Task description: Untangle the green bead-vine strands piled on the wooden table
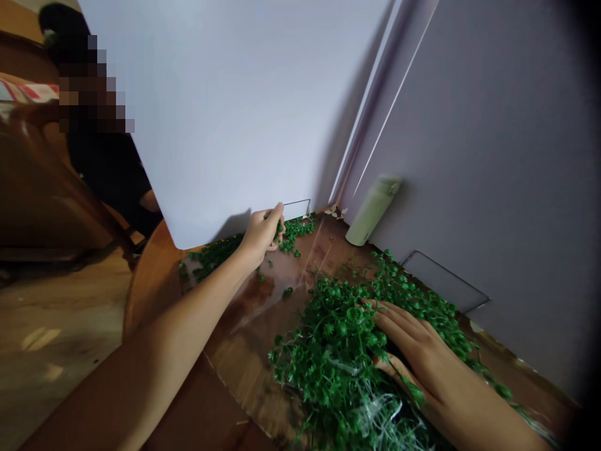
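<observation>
Wooden table (pixel 253 326) bears 2 green piles of sprigs: left hand (pixel 261 237) pinches the far pile (pixel 297 229) by the white board (pixel 225 113), right hand (pixel 420 351) lies flat, fingers straight, on the near pile (pixel 335 338).

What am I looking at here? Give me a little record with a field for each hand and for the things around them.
left hand: stretched far out, fingers closed on sprigs of the small green pile
right hand: open, flat on the big green pile
table: brown wood, loose green bits between the piles
bottle: pale green, beside the grey wall
white board: behind the small pile
other person: dark clothes, far left
</observation>
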A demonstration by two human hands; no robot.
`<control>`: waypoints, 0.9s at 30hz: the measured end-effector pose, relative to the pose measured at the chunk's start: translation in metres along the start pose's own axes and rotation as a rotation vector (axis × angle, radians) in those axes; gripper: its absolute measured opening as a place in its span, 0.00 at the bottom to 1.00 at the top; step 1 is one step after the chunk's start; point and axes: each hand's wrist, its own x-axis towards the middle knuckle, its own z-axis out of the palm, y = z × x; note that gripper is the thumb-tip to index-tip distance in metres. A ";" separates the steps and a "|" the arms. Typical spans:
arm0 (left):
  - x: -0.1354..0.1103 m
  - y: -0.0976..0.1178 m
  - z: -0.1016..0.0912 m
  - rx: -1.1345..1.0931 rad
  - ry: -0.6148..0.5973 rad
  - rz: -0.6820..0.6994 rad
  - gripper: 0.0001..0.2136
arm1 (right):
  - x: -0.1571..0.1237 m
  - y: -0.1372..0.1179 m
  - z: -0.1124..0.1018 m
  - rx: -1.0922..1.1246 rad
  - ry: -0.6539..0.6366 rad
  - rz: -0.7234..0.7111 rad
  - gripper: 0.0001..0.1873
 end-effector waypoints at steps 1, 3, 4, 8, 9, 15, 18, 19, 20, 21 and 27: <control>0.000 -0.001 -0.001 0.013 0.007 0.005 0.19 | -0.001 0.000 0.000 -0.002 -0.002 -0.001 0.32; 0.001 -0.002 -0.001 0.037 0.018 0.019 0.18 | -0.002 0.000 0.000 -0.008 -0.006 0.001 0.32; 0.002 -0.002 -0.002 0.048 0.021 0.026 0.18 | -0.002 0.000 0.000 -0.012 -0.004 0.002 0.32; 0.002 -0.002 -0.002 0.084 0.023 0.051 0.18 | -0.002 0.000 0.000 -0.020 0.011 0.004 0.31; 0.002 -0.002 -0.002 0.093 0.020 0.054 0.17 | -0.002 0.000 0.000 -0.018 0.014 0.001 0.31; -0.001 0.001 -0.002 0.168 0.010 0.060 0.16 | -0.002 0.000 0.001 -0.024 0.017 -0.008 0.33; -0.001 0.000 -0.002 0.202 0.012 0.064 0.16 | -0.003 0.001 0.001 -0.024 0.008 -0.001 0.33; 0.000 0.000 -0.002 0.211 0.011 0.064 0.16 | -0.003 0.001 0.001 -0.022 0.007 0.000 0.32; 0.000 0.000 -0.002 0.219 0.011 0.064 0.16 | -0.004 0.001 0.001 -0.020 0.010 0.000 0.33; 0.001 -0.001 -0.003 0.226 0.010 0.064 0.17 | -0.004 0.001 0.001 -0.018 0.015 0.001 0.33; 0.002 -0.002 -0.003 0.247 0.007 0.074 0.17 | -0.004 0.002 0.002 -0.011 0.013 0.007 0.32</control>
